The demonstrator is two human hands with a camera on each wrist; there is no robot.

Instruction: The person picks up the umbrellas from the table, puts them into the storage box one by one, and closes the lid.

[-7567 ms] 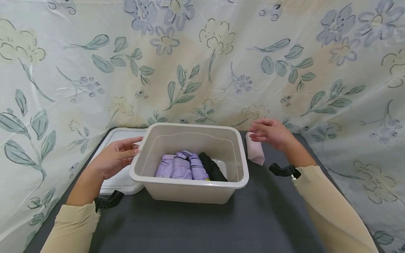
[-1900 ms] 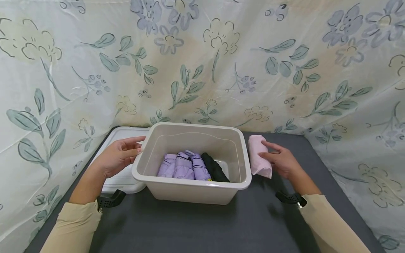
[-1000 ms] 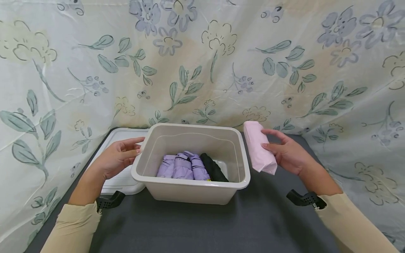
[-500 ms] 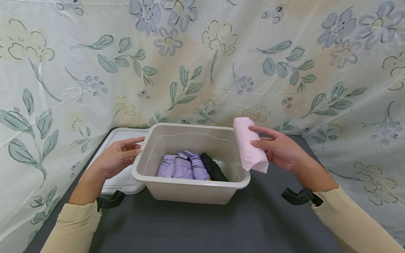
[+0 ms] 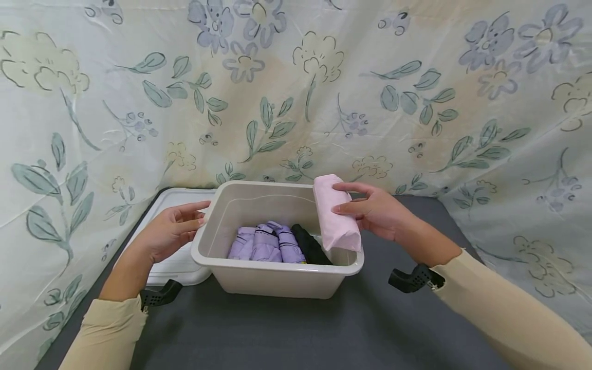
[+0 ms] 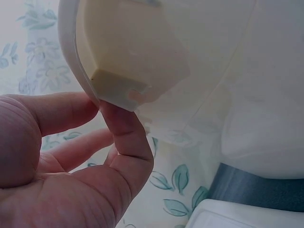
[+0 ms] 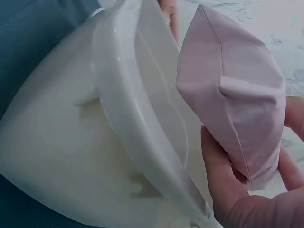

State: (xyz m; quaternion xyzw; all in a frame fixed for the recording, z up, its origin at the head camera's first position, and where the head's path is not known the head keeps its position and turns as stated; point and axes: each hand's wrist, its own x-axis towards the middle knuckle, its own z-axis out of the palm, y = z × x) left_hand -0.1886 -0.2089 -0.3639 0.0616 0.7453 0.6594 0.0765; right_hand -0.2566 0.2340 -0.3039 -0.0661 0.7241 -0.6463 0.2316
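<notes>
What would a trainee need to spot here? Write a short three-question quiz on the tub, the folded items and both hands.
1. True or false: the pink folded item lies flat on the table.
2. Which hand steadies the beige tub at its rim handle?
   A. left hand
   B. right hand
3. Fill in: beside the purple folded items in the tub lies a ____ one.

Key
1. False: the right hand's fingers grip it above the tub's right rim.
2. A
3. black
</notes>
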